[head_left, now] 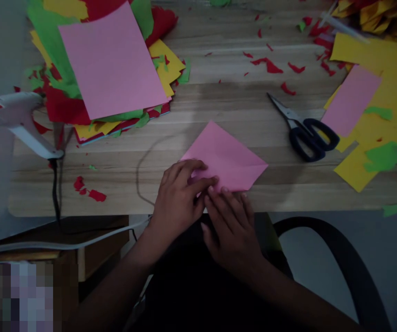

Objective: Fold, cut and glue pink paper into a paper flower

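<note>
A square of pink paper (pixel 226 157) lies turned cornerwise near the table's front edge, its lower edge apparently folded over. My left hand (pixel 181 191) is closed on its lower left side, with bent fingers pressing the sheet; the thumb tip is partly hidden. Along the lower edge lie the fingers of my right hand (pixel 233 226), stretched out side by side and touching the paper, the thumb apart from them. To the right are scissors (pixel 307 131) with dark blue handles, blades partly overlapping and pointing away to the left.
A larger pink sheet (pixel 113 64) tops a pile of coloured paper at the left back. Beside it stands a white glue gun (pixel 28 124) with a black cord. Yellow paper (pixel 388 87), a pink strip (pixel 352 99) and red scraps (pixel 271 64) lie at the right and back.
</note>
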Demonstrator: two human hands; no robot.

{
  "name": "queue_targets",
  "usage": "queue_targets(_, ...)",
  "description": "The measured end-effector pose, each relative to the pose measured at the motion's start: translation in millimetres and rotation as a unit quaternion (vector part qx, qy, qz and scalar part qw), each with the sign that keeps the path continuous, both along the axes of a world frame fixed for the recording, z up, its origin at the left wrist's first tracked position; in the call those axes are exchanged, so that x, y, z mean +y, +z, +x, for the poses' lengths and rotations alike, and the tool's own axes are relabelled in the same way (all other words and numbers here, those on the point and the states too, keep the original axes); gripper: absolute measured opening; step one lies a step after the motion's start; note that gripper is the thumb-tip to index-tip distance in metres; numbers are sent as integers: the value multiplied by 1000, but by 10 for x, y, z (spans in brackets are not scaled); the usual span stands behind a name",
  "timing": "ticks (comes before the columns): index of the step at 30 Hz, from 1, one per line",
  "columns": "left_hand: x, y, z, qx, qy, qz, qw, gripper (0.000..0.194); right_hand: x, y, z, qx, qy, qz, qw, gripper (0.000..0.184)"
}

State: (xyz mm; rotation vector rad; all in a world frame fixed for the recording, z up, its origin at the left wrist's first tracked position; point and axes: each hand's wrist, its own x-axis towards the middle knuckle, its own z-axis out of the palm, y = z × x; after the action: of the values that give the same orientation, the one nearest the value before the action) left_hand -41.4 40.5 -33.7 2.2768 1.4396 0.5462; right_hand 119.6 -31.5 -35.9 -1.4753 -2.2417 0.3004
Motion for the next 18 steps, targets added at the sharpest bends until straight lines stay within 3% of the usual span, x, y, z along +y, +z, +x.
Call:
queue_targets(5, 4, -11, 15, -9, 10, 17, 1000, 20, -126, -184, 17, -67, -24, -22, 997, 54)
queue_targets(13, -2, 1, 9, -9, -1, 10, 1000, 22, -156, -160, 158, -92, -42, -18, 995, 59)
queue_targets(18, -14, 10, -108, 39, -36, -11, 999, 34, -147, -216, 306, -99, -63, 16, 993, 67)
